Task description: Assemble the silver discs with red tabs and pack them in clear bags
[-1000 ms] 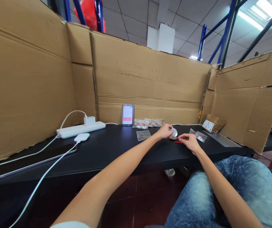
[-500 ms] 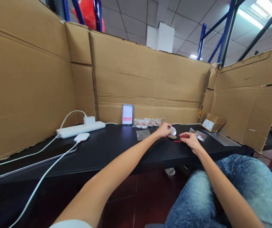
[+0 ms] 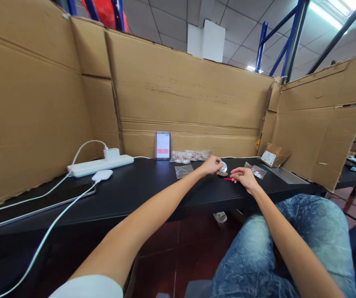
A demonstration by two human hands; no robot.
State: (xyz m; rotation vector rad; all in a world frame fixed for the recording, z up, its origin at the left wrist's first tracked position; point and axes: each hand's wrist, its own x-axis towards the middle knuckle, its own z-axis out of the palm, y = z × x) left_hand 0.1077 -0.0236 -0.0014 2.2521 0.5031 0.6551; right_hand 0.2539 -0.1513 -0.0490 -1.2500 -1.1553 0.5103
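My left hand is closed on the edge of a shiny silver disc, which it holds up tilted over the table. Just under the disc lies a flat, round, tan piece. A short red cord lies in front of that, its right end at the pinched fingertips of my right hand. Behind my right hand are small clear bags with red bits inside. A flat clear bag rests left of my left hand.
Several clear packets line the back beside an upright phone. A white power strip, a white charger and a dark tablet occupy the left. An opened small carton stands right. Cardboard walls surround the black table.
My right hand has moved in to the red cord, which earlier lay apart from its fingers. My left hand still holds the disc. The whole view has shifted slightly.
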